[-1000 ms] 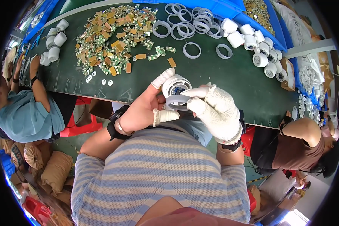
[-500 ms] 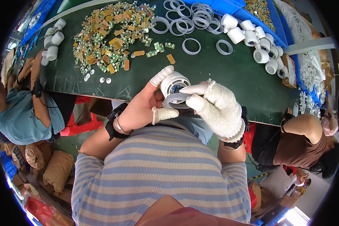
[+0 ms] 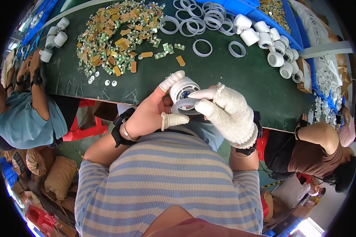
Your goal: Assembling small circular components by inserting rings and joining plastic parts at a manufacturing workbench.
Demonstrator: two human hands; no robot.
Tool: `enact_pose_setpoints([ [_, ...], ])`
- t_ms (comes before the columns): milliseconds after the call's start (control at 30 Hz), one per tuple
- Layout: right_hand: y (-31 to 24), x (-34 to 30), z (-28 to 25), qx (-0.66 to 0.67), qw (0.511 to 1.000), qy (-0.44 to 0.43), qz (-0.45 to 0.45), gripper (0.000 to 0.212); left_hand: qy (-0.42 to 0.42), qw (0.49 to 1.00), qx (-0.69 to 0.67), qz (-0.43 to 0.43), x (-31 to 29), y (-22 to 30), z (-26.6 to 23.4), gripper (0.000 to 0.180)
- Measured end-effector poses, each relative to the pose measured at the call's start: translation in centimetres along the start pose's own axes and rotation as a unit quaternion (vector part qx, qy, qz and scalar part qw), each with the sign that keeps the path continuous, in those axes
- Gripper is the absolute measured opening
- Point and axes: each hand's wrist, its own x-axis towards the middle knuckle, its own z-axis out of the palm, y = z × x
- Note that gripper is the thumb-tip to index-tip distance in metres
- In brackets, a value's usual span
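Observation:
My left hand (image 3: 145,114), with finger cots on the thumb and a finger, is closed around a white cylindrical housing (image 3: 177,87). The housing's open face tilts toward me and shows a dark blue part inside. In my right hand (image 3: 234,115), which wears a white knit glove, a translucent grey ring (image 3: 179,106) is pinched between thumb and fingers. The ring lies slantwise against the near side of the housing's open face. Whether its edge is seated there I cannot tell. Both hands are just above the table's near edge.
On the green table (image 3: 225,77) lie a heap of small circuit boards (image 3: 106,43), several loose rings (image 3: 202,47) and white housings (image 3: 275,59). Blue bins (image 3: 241,4) line the far side. Co-workers sit at left (image 3: 29,118) and right (image 3: 314,146).
My hands keep nearly the same hold on housing and ring. At the far left, the co-worker's hand has shifted and fewer white housings stand together there.

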Motion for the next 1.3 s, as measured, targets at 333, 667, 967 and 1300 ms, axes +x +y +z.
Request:
enact_pose_setpoints([
  [333, 0.2, -0.1, 0.3, 0.027, 0.999, 0.005, 0.043, 0.019, 0.009, 0.999, 0.038, -0.002, -0.2, 0.1, 0.2, 0.096],
  [667, 3.3, 0.0, 3.4, -0.139, 0.983, 0.094, -0.070, 0.061, -0.034, 0.981, 0.177, 0.074, 0.5, -1.2, 1.1, 0.079],
  [967, 4.4, 1.0, 2.1, -0.048, 0.992, 0.115, -0.009, 0.040, -0.025, 0.967, 0.253, 0.015, 2.6, -0.9, 2.2, 0.070],
  [1300, 9.4, 3.0, -4.7, -0.320, 0.934, 0.123, 0.099, 0.031, 0.020, 0.612, 0.779, 0.135, 4.8, 3.1, -4.9, 0.045],
])
